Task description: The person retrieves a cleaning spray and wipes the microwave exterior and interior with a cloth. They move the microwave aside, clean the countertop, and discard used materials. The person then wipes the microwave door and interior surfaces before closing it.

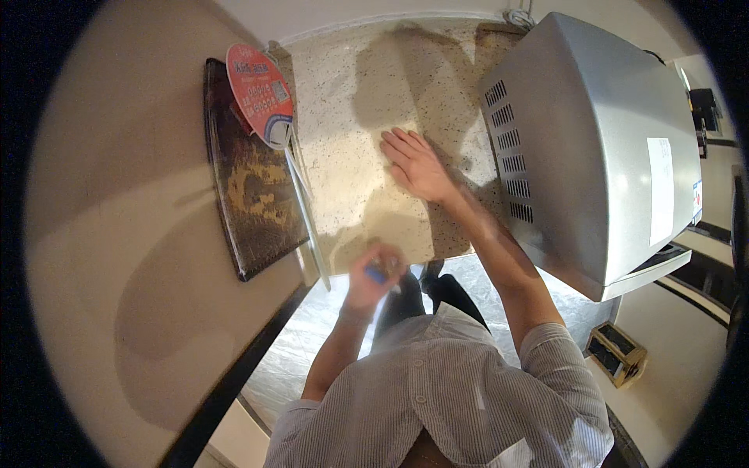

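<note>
My right hand (416, 165) rests palm down on the speckled stone countertop (339, 128), its fingers stretched out and nothing in its grip. My left hand (374, 275), blurred by motion, is at the counter's front edge, closed around a small object with a blue part (375, 274). Blur and fingers hide what that object is. Shadows of my head and arms fall over the counter.
A silver metal appliance (556, 134) with side vents stands on the right. Leaning at the left wall are a worn dark board (257, 205) and a red round hand fan (257, 88) bearing writing. A coiled cord (519, 19) lies behind; a wooden box (615, 354) sits lower right.
</note>
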Demonstrator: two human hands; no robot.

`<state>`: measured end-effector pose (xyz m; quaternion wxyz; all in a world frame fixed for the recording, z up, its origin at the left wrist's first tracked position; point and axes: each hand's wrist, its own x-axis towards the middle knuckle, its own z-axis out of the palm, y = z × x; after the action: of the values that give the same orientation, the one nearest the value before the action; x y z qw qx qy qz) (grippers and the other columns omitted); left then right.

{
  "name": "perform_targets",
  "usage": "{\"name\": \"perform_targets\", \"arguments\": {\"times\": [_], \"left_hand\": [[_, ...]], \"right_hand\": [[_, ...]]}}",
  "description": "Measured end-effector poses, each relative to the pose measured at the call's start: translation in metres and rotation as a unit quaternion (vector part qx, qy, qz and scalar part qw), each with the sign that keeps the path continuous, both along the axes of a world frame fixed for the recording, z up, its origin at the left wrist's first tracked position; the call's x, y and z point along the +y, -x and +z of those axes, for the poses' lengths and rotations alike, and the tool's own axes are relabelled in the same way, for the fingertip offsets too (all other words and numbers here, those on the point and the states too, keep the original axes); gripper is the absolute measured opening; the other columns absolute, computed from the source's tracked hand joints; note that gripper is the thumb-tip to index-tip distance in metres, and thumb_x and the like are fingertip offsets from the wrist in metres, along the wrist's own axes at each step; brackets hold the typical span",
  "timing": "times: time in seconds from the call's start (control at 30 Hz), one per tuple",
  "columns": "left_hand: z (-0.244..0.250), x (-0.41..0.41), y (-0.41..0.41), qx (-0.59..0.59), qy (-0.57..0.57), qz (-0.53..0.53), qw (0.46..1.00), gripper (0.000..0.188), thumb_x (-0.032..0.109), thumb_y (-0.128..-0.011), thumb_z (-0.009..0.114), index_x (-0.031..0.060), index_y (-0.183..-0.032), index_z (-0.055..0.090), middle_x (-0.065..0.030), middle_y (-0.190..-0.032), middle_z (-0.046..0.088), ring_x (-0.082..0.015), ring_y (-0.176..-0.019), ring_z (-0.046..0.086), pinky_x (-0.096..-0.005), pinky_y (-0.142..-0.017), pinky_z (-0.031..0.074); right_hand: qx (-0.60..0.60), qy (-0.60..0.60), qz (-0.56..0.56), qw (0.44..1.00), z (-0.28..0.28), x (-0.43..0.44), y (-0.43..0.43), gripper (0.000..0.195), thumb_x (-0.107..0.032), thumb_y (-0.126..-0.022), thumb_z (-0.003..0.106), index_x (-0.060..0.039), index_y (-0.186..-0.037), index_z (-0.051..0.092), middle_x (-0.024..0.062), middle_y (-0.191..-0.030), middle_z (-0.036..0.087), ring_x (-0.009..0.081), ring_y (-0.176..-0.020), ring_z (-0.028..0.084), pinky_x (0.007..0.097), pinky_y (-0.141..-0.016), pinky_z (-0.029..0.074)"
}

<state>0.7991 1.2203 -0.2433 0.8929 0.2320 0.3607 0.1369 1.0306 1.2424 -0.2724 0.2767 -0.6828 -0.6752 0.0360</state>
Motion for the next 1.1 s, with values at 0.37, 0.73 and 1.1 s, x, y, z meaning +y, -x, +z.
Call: {"name": "perform_targets", "arguments": {"times": [0.37, 0.73, 1.1], "left_hand": [[-0.045, -0.085, 0.018, 0.08, 0.128, -0.026, 0.988, 0.036, 0.029, -0.084, 0.04, -0.0017, -0.084, 0.059, -0.0139, -0.074, 0.057, -0.0203, -0.063, 0.053, -0.0227, -0.04, 0.035], [-0.096, -0.099, -0.018, 0.042, 0.072, 0.068, 0.994, 0.031, 0.026, -0.081, 0.04, 0.0009, -0.081, 0.058, -0.0123, -0.074, 0.058, -0.0208, -0.059, 0.052, -0.0233, -0.038, 0.031], [-0.094, -0.073, -0.039, -0.162, 0.21, 0.185, 0.946, 0.043, 0.036, -0.089, 0.03, 0.012, -0.123, 0.041, -0.0071, -0.124, 0.044, -0.019, -0.115, 0.042, -0.0342, -0.098, 0.032]], "right_hand": [[0.131, 0.053, -0.024, 0.99, 0.019, -0.08, 0.039, 0.041, -0.008, -0.08, 0.047, 0.0013, -0.12, 0.041, 0.0166, -0.128, 0.037, 0.0296, -0.122, 0.031, 0.0416, -0.101, 0.024], [0.084, 0.09, 0.021, 0.992, 0.015, -0.093, 0.049, 0.037, -0.014, -0.084, 0.043, -0.002, -0.119, 0.044, 0.0136, -0.128, 0.039, 0.0299, -0.121, 0.032, 0.0414, -0.101, 0.023], [0.093, 0.079, 0.017, 0.992, 0.011, -0.135, 0.09, 0.041, -0.014, -0.08, 0.049, 0.0009, -0.118, 0.043, 0.0128, -0.127, 0.039, 0.029, -0.12, 0.033, 0.0399, -0.1, 0.026]]}}
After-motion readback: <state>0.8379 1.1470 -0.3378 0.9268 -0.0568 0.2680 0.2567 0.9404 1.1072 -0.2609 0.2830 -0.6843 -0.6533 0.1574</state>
